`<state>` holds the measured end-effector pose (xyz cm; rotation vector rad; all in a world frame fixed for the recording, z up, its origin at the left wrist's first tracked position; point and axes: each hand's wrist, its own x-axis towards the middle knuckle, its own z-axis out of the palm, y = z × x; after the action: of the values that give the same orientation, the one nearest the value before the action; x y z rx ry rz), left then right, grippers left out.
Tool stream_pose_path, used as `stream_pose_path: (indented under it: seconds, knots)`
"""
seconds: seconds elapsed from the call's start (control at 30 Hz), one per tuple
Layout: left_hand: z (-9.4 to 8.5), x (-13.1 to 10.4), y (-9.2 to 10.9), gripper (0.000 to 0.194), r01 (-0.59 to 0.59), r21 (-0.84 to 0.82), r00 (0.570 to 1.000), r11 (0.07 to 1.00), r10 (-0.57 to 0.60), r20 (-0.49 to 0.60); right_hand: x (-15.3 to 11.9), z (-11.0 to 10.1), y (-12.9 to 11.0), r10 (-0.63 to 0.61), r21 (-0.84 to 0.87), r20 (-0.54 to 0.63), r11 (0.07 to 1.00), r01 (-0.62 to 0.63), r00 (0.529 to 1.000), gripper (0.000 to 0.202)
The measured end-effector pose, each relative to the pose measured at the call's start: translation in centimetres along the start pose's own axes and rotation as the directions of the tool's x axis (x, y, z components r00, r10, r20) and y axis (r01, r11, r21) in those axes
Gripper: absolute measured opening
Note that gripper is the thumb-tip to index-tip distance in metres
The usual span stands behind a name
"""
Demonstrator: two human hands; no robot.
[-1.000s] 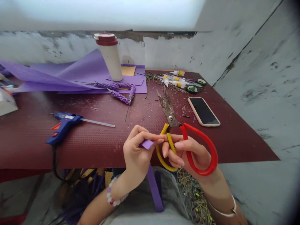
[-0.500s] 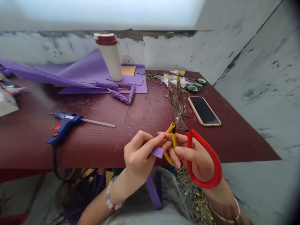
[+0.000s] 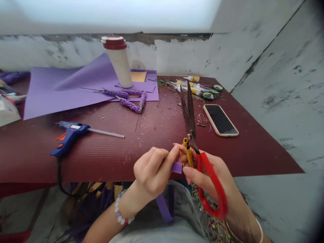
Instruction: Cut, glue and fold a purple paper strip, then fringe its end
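My left hand (image 3: 153,170), a beaded bracelet at its wrist, is closed on a purple strip (image 3: 177,167); the strip's short end pokes out by the fingers and a longer part hangs below the hand. Beside it, my right hand (image 3: 211,172) is wrapped round scissors (image 3: 189,125) with red and yellow handles. Their blades point up and away, slightly apart, above the table. The fingertips of both hands meet near the yellow handle, so the exact contact there is partly hidden.
On the maroon table (image 3: 121,165) lie a blue glue gun (image 3: 69,135), a purple sheet (image 3: 58,91), lavender stems (image 3: 129,101), a phone (image 3: 220,120), glue bottles (image 3: 193,79) and green tape rolls (image 3: 207,96). A lidded cup (image 3: 120,64) stands at the back.
The scissors have tilted and shifted slightly down and left with my right hand. The purple strip's end has moved a little right. The purple sheet's raised left part has come down onto the table.
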<state>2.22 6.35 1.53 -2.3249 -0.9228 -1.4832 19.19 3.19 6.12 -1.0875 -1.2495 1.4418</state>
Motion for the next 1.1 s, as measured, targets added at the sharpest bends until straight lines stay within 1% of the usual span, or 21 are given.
stream_pose_path:
  seconds: [0.07,0.13,0.23,0.43,0.5,0.53,0.57,0.6,0.67,0.73,0.83,0.9,1.0,1.1]
  knots:
    - [0.1,0.1,-0.1,0.025,-0.031,0.002,0.999,1.0,0.031,0.011,0.0,0.2,-0.3,0.007,0.022,-0.008,1.0,-0.007,1.0,0.015]
    - [0.2,0.2,-0.1,0.026,-0.042,0.008,0.999,0.999,0.042,0.014,-0.1,0.2,-0.3,0.005,0.039,-0.002,0.999,-0.004,1.0,0.015]
    - [0.1,0.3,0.0,0.027,-0.055,0.016,0.998,0.998,0.055,0.007,0.0,0.2,-0.2,-0.009,0.051,0.005,0.999,0.008,1.0,0.021]
    - [0.0,0.4,0.0,0.025,-0.042,0.019,0.999,0.999,0.041,0.012,-0.1,0.0,0.2,-0.021,0.016,0.003,1.0,0.021,1.0,0.022]
    - [0.1,0.3,0.1,0.022,0.02,-0.011,1.0,1.0,-0.02,0.005,-0.2,-0.4,0.8,-0.003,0.014,0.021,1.0,0.003,1.0,0.015]
    - [0.2,0.2,0.1,0.02,0.078,-0.044,0.997,0.996,-0.078,-0.007,-0.2,-0.6,1.3,0.003,0.02,0.034,1.0,-0.004,0.999,0.01]
    - [0.2,0.1,0.1,0.019,0.147,-0.089,0.988,0.985,-0.15,-0.025,-0.1,-0.9,1.7,-0.006,0.031,0.056,1.0,0.004,0.998,0.009]
    - [0.3,0.1,0.2,0.018,0.218,-0.142,0.973,0.966,-0.226,-0.043,-0.1,-1.1,2.1,-0.024,0.042,0.074,0.999,0.021,0.997,0.013]
    - [0.3,0.2,0.2,0.017,0.335,-0.256,0.931,0.907,-0.36,-0.057,0.1,-1.4,2.6,-0.061,0.06,0.101,0.997,0.055,0.993,0.022]
    - [0.2,0.6,0.3,0.016,0.41,-0.353,0.892,0.841,-0.451,-0.037,0.2,-1.6,2.6,-0.07,0.084,0.092,0.995,0.062,0.993,0.028]
    - [-0.3,1.1,0.1,0.013,0.509,-0.473,0.831,0.72,-0.554,0.05,0.2,-1.3,2.1,-0.042,0.118,0.062,0.992,0.034,0.997,0.039]
    - [-0.5,1.2,-0.1,0.011,0.578,-0.539,0.779,0.613,-0.612,0.139,0.2,-1.1,1.9,-0.04,0.128,0.036,0.991,0.035,0.999,0.04]
    - [-0.7,1.1,-0.5,0.008,0.657,-0.626,0.701,0.421,-0.647,0.301,0.7,-0.8,2.0,-0.113,0.146,-0.037,0.982,0.117,0.993,0.036]
    - [-0.5,1.0,-0.9,0.013,0.697,-0.673,0.643,0.247,-0.63,0.435,1.6,-0.8,2.4,-0.212,0.122,-0.132,0.966,0.228,0.968,0.029]
